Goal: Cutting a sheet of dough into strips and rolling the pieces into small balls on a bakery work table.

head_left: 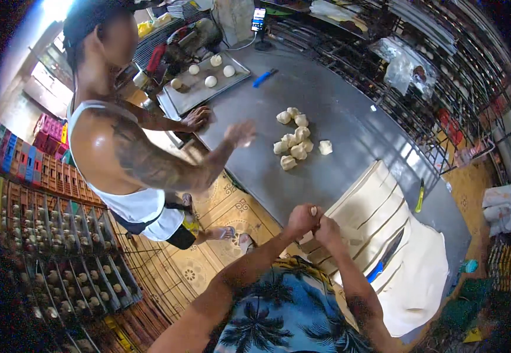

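Note:
Over the near edge of the metal table, my left hand (302,221) is closed in a fist, with a small pale bit of dough showing at its top. Pressed against it, my right hand (328,232) is closed too, its fingers wrapped round dough mostly hidden from view. Just beneath and to the right lies a large white sheet of dough (417,276), cut into long strips on its left part. On the sheet rests a knife with a blue handle (375,272). Torn dough lumps (294,141) sit in a cluster beyond my hands, with one lump (325,147) apart.
A co-worker (126,147) stands at left, one hand over the table (338,88). Beyond are a tray (194,88) with dough balls, a blue tool (262,78) and a phone (258,20). A yellow-green cutter (420,197) lies right. Racks (67,253) stand lower left.

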The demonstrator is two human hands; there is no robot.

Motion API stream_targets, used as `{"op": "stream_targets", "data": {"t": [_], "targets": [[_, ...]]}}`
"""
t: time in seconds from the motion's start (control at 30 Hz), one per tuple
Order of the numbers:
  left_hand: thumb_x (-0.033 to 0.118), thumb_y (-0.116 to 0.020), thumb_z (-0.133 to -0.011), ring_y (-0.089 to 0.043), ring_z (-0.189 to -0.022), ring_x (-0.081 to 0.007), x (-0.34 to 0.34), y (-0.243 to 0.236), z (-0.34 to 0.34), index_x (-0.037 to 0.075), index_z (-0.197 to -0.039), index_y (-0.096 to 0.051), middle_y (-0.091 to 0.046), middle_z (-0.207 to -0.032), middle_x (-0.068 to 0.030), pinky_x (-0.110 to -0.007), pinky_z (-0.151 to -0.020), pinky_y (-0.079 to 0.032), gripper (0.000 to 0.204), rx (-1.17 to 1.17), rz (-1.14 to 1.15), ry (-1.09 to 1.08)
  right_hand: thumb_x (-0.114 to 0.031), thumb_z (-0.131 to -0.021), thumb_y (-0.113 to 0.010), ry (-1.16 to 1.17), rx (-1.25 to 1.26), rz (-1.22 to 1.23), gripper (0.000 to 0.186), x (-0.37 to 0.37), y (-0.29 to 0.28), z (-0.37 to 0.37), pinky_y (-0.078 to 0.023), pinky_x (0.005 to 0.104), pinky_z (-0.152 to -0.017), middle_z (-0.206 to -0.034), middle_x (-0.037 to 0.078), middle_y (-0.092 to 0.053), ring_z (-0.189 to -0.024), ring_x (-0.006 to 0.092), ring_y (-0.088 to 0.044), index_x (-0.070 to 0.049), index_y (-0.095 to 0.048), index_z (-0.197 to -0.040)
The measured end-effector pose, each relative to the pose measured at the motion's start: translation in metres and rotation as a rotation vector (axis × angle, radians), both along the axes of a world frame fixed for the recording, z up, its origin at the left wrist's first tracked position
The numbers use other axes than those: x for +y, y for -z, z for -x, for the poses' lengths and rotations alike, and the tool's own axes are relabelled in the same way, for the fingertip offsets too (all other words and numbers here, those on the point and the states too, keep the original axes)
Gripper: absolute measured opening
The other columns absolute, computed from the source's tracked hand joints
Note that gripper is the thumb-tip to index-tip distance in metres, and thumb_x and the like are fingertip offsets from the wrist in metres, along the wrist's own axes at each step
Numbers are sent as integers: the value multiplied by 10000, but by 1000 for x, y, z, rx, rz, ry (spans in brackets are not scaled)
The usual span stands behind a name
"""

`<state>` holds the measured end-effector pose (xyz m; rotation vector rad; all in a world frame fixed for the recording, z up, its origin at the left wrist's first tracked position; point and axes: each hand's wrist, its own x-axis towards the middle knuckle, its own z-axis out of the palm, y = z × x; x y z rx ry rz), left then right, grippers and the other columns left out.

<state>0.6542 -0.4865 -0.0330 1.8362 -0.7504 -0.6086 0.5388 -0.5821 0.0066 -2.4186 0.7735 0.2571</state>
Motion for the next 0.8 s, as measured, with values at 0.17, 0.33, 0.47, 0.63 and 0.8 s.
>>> {"op": "stream_targets", "data": {"t": [0.17, 0.33, 0.47, 0.63, 0.8], "targets": [[401, -729, -919, -674, -767, -436, -16, 3, -50, 62, -895, -720, -690, -815, -218, -478, -699, -562, 340, -237, -90, -149, -261, -908, -689, -268, -468, -43, 249, 0, -17, -1, -541, 591, -775, -921, 257, -724, -828, 486, -688, -55, -651, -1042], [279, -826, -843, -590, -1152, -393, -9, -39, -120, 33, -1415, -472, -589, -1268, -228, -491, -992, -496, 716, -558, 173, 29, -269, -1004, -623, 167, -332, -91, 406, -16, -12, -45, -562, 521, -791, -1115, 276, -669, -1010, 422, -678, -93, -539, -1360], [203, -783, -843, -683, -1008, -270, 19, -49, -68, 44, -1259, -648, -703, -1061, -136, -409, -872, -556, 465, 20, 190, 402, -148, -919, -660, 42, -368, -470, 487, -9, -4, -31, -472, 544, -1019, -1415, 250, -556, -1249, 411, -579, -60, -550, -1384], [268, -732, -884, -738, -969, -306, 29, -8, -19, 73, -1200, -742, -767, -1033, -165, -420, -873, -572, 371, 380, -131, 242, -80, -764, -716, -121, -379, 308, 591, 6, -7, 29, -465, 515, -934, -1219, 171, -609, -1139, 413, -583, -17, -586, -1337], [289, -745, -939, -723, -953, -211, 10, 46, -13, 119, -1356, -680, -766, -1128, -133, -398, -837, -583, 455, -22, -74, 379, -163, -752, -779, -126, -347, 245, 542, -4, -1, 21, -456, 497, -976, -1158, 157, -600, -1126, 376, -579, -42, -623, -1258]]}}
